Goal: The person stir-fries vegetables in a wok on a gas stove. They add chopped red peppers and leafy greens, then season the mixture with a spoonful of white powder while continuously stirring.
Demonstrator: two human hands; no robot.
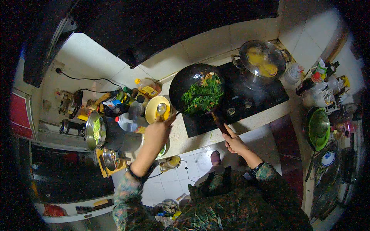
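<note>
A black wok (181,83) stands on the left side of the gas hob, tilted toward me. Cooked leafy greens (199,96) with lighter bits fill its right part. My right hand (234,143) grips the wok's dark wooden handle (219,124). Near the wok's lower left rim is my left hand (157,131), slightly blurred, closed around a thin dark utensil (177,113); its far end cannot be made out. Just beyond that hand sits a yellow bowl (151,106) with a metal ladle (162,108) in it.
A lidded steaming pot (254,62) with yellow pieces inside occupies the hob's (240,109) back right. Bottles, including a clear jug (127,122), crowd the left counter. A steel bowl of chopped greens (94,131) stands farther left. At right are a green basin (319,130) and a plate (328,158).
</note>
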